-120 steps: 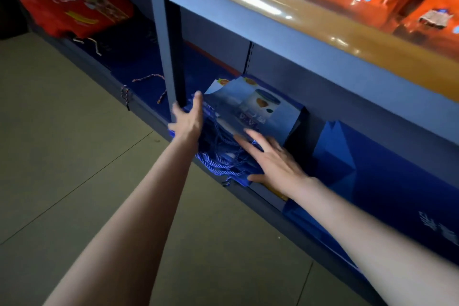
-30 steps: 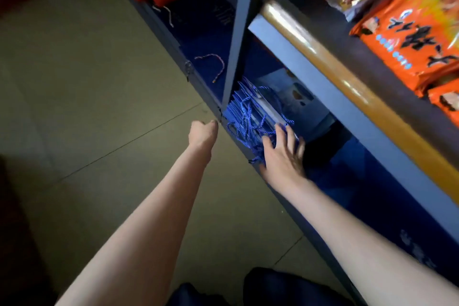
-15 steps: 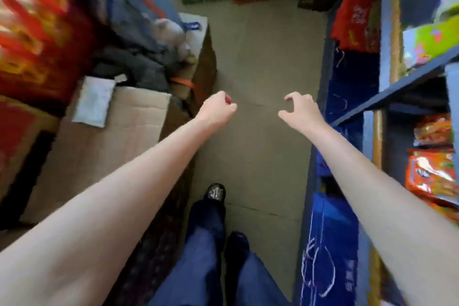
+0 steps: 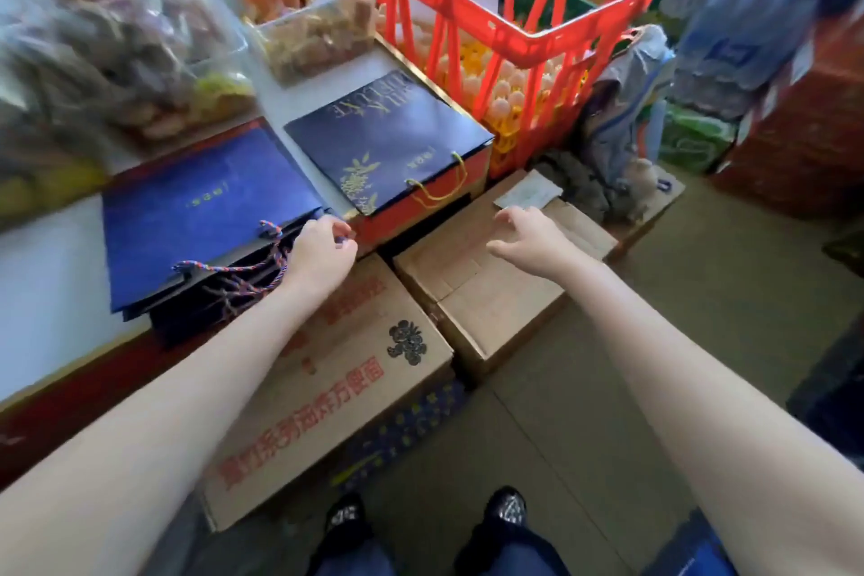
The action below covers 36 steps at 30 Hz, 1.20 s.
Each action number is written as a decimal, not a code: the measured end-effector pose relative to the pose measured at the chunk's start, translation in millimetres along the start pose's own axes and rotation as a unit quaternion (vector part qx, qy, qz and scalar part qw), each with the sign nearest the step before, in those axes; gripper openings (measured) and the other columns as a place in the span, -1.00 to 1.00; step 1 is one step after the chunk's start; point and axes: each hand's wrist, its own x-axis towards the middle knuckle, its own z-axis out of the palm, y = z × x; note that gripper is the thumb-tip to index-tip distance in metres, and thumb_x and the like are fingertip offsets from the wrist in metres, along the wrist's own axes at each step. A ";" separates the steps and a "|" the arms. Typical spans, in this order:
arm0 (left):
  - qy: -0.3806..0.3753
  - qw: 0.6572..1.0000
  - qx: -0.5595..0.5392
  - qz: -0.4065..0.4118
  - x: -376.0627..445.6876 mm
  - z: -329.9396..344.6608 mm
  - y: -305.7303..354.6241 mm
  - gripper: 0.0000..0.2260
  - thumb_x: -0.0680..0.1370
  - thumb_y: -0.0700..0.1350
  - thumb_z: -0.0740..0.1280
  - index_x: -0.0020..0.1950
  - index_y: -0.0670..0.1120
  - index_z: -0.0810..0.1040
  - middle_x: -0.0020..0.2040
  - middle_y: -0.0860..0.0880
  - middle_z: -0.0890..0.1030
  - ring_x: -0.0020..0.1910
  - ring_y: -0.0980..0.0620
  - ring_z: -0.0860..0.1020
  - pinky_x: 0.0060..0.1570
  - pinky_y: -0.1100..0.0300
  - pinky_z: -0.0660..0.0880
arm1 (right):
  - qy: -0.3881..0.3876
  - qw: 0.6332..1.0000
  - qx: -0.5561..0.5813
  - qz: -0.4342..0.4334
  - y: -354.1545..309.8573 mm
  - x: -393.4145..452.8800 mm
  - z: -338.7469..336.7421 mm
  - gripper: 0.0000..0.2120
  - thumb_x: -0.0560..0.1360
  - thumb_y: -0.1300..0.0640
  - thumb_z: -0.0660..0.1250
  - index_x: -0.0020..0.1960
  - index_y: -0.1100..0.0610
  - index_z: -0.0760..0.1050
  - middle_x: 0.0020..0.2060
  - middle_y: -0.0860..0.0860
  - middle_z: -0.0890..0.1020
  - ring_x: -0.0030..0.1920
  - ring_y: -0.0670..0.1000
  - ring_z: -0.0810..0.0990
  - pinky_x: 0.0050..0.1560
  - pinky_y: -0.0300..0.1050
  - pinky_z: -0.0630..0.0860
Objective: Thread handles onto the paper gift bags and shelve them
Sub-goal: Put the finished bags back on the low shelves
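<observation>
A crowded shop corner is seen from the head camera, with a beige floor [image 4: 701, 318] below and a white counter [image 4: 42, 285] with a red edge at the left. On this counter a stack of blue gift bags [image 4: 201, 210] lies flat. Its long axis runs from the far left to the near right, and the open tops with the twisted red-and-blue cord handles [image 4: 243, 269] point toward the person. To the right of this stack a dark navy gift bag [image 4: 383, 136] with gold print is laid flat on a red box; its yellow cord handle [image 4: 439, 189] hangs over the near edge, so its top also points to the person.

The left hand [image 4: 320, 250] is placed at the right corner of the blue stack, with the fingers curled; whether a bag edge is really gripped cannot be told. The right hand [image 4: 533, 239] is held to the right of the stack, over a plain cardboard box [image 4: 486, 299], with fingers apart and loosely bent, and nothing is held in it.

Below the stack a printed cardboard box [image 4: 336, 393] with red characters stands closed on the floor. Behind the navy bag a red plastic crate [image 4: 509, 9] is seen, and eggs on yellow trays [image 4: 500, 94] are kept inside it. Behind the stack, clear bins and bags of snacks [image 4: 299, 28] are found, blurred.
</observation>
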 end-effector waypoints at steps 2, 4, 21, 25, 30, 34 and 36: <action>0.051 0.998 -0.025 -0.005 -1.5 -28.5 -44.6 -0.75 0.51 -0.28 0.23 0.18 -0.25 0.49 0.17 -0.24 0.50 0.12 -0.18 0.51 0.17 0.15 0.33 | -0.005 1.000 0.023 -0.003 -45.1 10.4 28.8 -0.51 0.55 0.00 0.26 0.40 0.16 0.28 0.31 0.19 0.36 0.29 0.14 0.39 0.21 -0.13 0.32; 0.106 0.994 -0.015 -0.009 2.0 -57.2 -88.1 -0.70 0.50 -0.27 0.24 0.23 -0.25 0.44 0.19 -0.27 0.45 0.17 -0.22 0.45 0.23 0.07 0.30 | 0.004 0.998 0.063 -0.014 -88.9 24.5 58.3 -0.47 0.55 -0.04 0.26 0.42 0.16 0.25 0.33 0.18 0.37 0.31 0.13 0.39 0.22 -0.13 0.31; 0.063 0.869 -0.258 -0.417 72.1 -91.9 -261.2 -0.43 0.59 -0.01 0.14 0.53 -0.11 -0.01 0.51 -0.09 0.14 0.42 -0.17 0.24 0.35 -0.12 0.28 | -0.093 0.968 0.229 0.030 -199.8 169.5 178.8 -0.19 0.30 -0.23 0.41 0.43 0.09 0.28 0.33 0.10 0.46 0.31 0.09 0.44 0.37 0.00 0.31; 0.102 0.844 -0.327 -0.414 56.6 -94.9 -266.3 -0.44 0.55 -0.04 0.24 0.50 -0.11 0.13 0.45 -0.06 0.27 0.36 -0.13 0.34 0.30 -0.11 0.35 | -0.043 0.964 0.262 -0.005 -205.6 147.2 181.9 -0.45 0.37 0.08 0.49 0.30 0.14 0.42 0.17 0.08 0.58 0.15 0.06 0.56 0.26 -0.01 0.44; 0.224 0.851 -0.331 -0.342 5.5 -97.9 -218.6 -0.56 0.55 -0.10 0.23 0.41 -0.16 0.31 0.38 -0.11 0.41 0.32 -0.12 0.40 0.30 0.07 0.35 | 0.045 0.962 0.256 -0.081 -222.3 99.4 132.3 -0.40 0.38 0.14 0.47 0.37 0.07 0.36 0.10 -0.04 0.53 0.12 -0.03 0.52 0.20 -0.15 0.43; 0.210 0.878 -0.353 -0.245 -38.9 -97.0 -142.1 -0.53 0.60 -0.08 0.16 0.48 -0.13 0.16 0.45 -0.08 0.28 0.40 -0.05 0.28 0.33 0.19 0.20 | 0.153 0.949 0.263 -0.084 -198.7 49.0 66.5 -0.51 0.46 0.08 0.41 0.35 0.04 0.38 0.08 -0.08 0.51 0.07 -0.12 0.48 0.12 -0.30 0.39; 0.181 0.902 -0.341 -0.191 -49.0 -92.6 -107.6 -0.52 0.62 -0.08 0.14 0.51 -0.14 0.09 0.47 -0.10 0.22 0.43 -0.03 0.22 0.32 0.24 0.14 | 0.229 0.931 0.280 -0.052 -171.8 21.4 42.5 -0.58 0.49 0.07 0.35 0.33 0.04 0.40 0.07 -0.08 0.52 0.07 -0.12 0.48 0.18 -0.24 0.41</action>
